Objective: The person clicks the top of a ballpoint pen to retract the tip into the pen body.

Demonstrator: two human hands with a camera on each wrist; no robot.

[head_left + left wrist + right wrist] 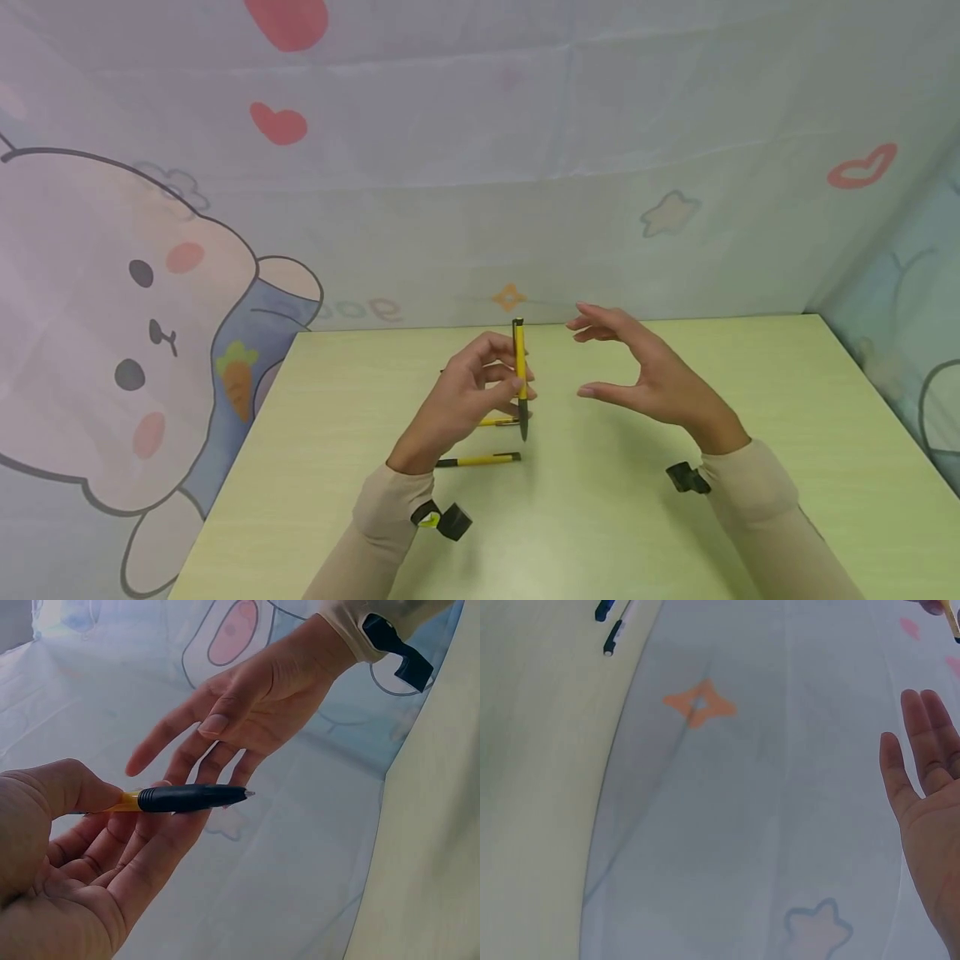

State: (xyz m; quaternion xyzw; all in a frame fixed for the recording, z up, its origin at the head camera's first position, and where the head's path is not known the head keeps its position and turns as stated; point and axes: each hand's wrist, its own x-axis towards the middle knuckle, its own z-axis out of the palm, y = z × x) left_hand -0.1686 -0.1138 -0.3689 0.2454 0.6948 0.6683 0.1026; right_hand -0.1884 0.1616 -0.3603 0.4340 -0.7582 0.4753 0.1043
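Note:
A yellow pen (521, 358) with a black grip and black clip is pinched between the thumb and fingers of my left hand (461, 396). The head view has it nearly upright above the table, point down. Its black tip section (191, 798) shows close up in the left wrist view, with the metal point bare. To the right, apart from the pen, my right hand (656, 375) is raised with thumb and fingers spread, holding nothing. Beneath the left hand another yellow pen (495, 422) lies partly hidden. Nearer to me lies a further yellow-and-black pen (483, 459).
All this is over a pale wooden table (600, 517). A printed cloth (450, 208) hangs along its back edge. In the right wrist view, a dark-and-white pen end (613, 637) and a blue one (604, 609) lie near that edge. Both wrists wear small black cameras.

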